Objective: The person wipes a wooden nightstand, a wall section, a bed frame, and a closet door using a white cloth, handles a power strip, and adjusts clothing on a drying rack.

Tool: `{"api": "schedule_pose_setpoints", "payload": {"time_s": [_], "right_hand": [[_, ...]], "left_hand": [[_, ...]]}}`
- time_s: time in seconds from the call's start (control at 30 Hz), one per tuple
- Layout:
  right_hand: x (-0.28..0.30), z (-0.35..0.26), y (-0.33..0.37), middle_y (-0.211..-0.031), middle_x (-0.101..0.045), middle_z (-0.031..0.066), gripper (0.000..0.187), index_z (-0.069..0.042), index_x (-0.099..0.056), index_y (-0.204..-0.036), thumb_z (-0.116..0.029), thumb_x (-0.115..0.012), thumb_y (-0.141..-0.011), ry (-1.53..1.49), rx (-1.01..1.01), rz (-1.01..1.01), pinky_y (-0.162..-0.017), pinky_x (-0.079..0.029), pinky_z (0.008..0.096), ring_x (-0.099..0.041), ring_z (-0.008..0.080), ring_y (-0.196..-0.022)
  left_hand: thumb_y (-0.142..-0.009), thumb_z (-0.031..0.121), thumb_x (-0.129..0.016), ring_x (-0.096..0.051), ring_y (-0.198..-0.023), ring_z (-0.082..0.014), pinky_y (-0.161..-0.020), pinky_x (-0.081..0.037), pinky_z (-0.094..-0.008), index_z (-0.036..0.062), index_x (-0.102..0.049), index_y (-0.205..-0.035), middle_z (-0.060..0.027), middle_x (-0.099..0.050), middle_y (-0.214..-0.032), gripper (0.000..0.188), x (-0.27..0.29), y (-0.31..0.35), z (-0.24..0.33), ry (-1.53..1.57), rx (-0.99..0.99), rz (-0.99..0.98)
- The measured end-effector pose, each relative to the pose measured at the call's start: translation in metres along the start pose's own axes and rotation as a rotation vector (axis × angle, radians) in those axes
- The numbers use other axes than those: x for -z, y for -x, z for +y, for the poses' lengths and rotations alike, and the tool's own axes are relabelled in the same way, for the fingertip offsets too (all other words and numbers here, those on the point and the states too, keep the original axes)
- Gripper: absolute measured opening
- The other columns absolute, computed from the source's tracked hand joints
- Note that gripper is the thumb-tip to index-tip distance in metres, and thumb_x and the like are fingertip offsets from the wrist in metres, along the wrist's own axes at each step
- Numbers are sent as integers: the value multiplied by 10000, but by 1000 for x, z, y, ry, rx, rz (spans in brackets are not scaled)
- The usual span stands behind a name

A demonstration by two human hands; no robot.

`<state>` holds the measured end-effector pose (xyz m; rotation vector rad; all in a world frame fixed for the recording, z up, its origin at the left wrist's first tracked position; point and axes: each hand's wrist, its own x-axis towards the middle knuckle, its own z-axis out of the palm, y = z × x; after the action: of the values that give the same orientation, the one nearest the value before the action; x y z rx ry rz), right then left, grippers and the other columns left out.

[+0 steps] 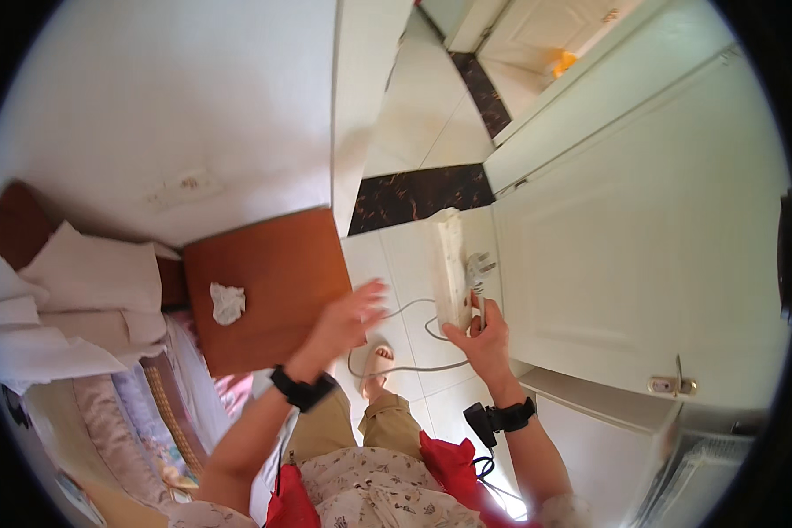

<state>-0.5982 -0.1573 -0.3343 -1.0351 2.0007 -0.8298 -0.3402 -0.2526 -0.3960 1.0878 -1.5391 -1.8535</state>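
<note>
Right hand (pixel 486 339) grasping a white power strip (pixel 449 273), held above the floor (pixel 371 264), with its plug (pixel 478 267) alongside and the grey cord (pixel 418 370) looping below; left hand (pixel 350 319), blurred, released and spread, near the brown tabletop (pixel 281 255) bearing a crumpled tissue (pixel 228 304)
</note>
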Motion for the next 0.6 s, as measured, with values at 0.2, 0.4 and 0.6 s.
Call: {"api": "schedule_pose_setpoints", "payload": {"time_s": [0.2,0.4,0.6], "right_hand": [[51,-68,50,-1107,-597,29,495,-1,-635,-1300,-105,-836,-860,-116,137,173,-635,-447,258,-465,87,-703],[144,9,82,-1079,-653,73,389,-19,-598,-1370,41,-591,-985,305,345,613,-666,-491,305,-543,147,-685],[83,69,110,-1184,-710,130,478,-42,-502,-1453,38,-550,-985,-33,-115,323,-754,-592,358,-748,205,-811]], "left_hand": [[-1009,201,-732,-633,-1195,-183,-962,-566,-354,-15,-447,-1499,-120,-628,-1351,607,-84,-23,135,222,-65,-271],[-1061,146,-637,-611,-1298,-202,-1079,-526,-371,-32,-400,-1521,-132,-601,-1459,547,-28,-38,227,96,-201,-319],[-1103,162,-538,-609,-1342,-326,-1112,-538,-457,-21,-363,-1552,-187,-548,-1524,515,-38,-26,254,367,-105,-382]]}}
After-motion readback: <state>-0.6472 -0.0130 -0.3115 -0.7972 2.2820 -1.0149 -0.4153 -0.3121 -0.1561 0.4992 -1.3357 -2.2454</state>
